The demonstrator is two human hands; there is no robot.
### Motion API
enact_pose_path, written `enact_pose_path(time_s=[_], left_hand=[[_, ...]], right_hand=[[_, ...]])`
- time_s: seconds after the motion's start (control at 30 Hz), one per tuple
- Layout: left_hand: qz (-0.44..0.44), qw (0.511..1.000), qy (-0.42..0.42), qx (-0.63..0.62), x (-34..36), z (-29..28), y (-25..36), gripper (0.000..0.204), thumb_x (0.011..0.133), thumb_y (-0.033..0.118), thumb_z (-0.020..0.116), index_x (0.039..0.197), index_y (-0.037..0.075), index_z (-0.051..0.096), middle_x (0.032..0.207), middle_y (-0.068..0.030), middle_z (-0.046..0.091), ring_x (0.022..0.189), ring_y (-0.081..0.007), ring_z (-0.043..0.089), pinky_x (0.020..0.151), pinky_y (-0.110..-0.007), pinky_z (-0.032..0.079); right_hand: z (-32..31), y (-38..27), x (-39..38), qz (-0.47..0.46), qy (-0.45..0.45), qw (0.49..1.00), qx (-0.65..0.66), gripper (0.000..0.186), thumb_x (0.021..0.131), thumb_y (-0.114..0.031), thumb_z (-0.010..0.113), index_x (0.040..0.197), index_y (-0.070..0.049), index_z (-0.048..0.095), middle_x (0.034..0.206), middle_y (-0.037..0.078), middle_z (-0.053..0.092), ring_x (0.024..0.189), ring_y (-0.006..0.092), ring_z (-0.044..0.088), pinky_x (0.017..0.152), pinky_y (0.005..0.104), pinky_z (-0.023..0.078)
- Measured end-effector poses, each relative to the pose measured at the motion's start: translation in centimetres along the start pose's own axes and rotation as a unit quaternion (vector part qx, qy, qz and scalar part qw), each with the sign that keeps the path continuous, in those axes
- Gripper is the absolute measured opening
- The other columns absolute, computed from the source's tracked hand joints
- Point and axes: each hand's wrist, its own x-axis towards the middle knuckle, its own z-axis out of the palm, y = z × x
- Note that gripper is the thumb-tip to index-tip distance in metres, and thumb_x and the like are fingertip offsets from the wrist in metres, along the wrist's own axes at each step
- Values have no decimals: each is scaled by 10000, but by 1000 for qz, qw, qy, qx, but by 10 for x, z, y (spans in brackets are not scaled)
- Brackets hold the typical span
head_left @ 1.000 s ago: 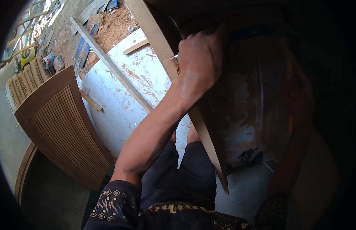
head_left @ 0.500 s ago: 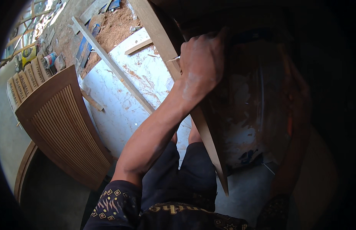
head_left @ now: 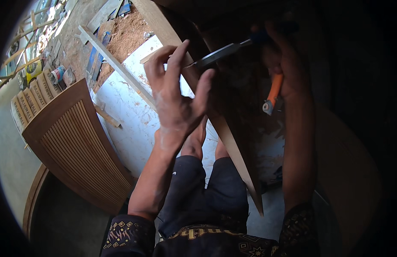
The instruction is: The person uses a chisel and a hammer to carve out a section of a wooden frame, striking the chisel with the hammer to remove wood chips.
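Observation:
My left hand (head_left: pixel 175 92) is open, its fingers spread beside the narrow edge of a long wooden piece (head_left: pixel 226 135). Towards that edge points the flat metal blade of a chisel (head_left: pixel 220 54), its tip close to my left fingers. The chisel's dark blue handle is at my right hand (head_left: pixel 288 64), which is closed and half lost in shadow. Out of the same hand sticks an orange handle (head_left: pixel 273 92) with a pale, round end; the rest of that tool is hidden.
A slatted wooden panel (head_left: pixel 78 145) leans at the left, by several stacked brown boxes (head_left: pixel 35 100). On the floor lie a white sheet (head_left: pixel 121 100), a long wooden strip (head_left: pixel 117 66) and sawdust (head_left: pixel 125 30). Deep shadow covers the right side.
My left hand has left the upper wooden edge, moving down and left, and its fingers have spread. My right hand has moved inward and up; the chisel and orange handle now show clearly.

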Motion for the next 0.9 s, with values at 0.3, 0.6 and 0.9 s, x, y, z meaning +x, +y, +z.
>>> enact_pose_path(time_s=[0.3,0.6,0.9], left_hand=[[23,999,-40,7,-6,-9,-10,328,777,53,795,1096,73,722,1060,-103,637,1000,-256,620,822,-394,503],[-11,997,-54,-60,-48,-23,9,201,736,-135,730,872,-13,645,841,-130,634,775,-264,648,682,-336,517],[36,997,-71,9,-37,-48,23,594,711,32,794,1265,-3,585,1260,-204,533,1216,-349,529,1012,-463,449]], right_hand=[[-18,33,38,82,-46,996,9,359,909,-380,711,1093,-73,680,543,-121,342,444,-16,299,420,181,197],[-40,36,44,118,-57,980,148,262,915,-238,720,1095,-111,577,894,45,673,459,14,366,395,165,264],[-51,4,-25,-68,156,980,106,212,916,-171,717,1063,-114,574,939,102,693,458,21,398,384,162,288]])
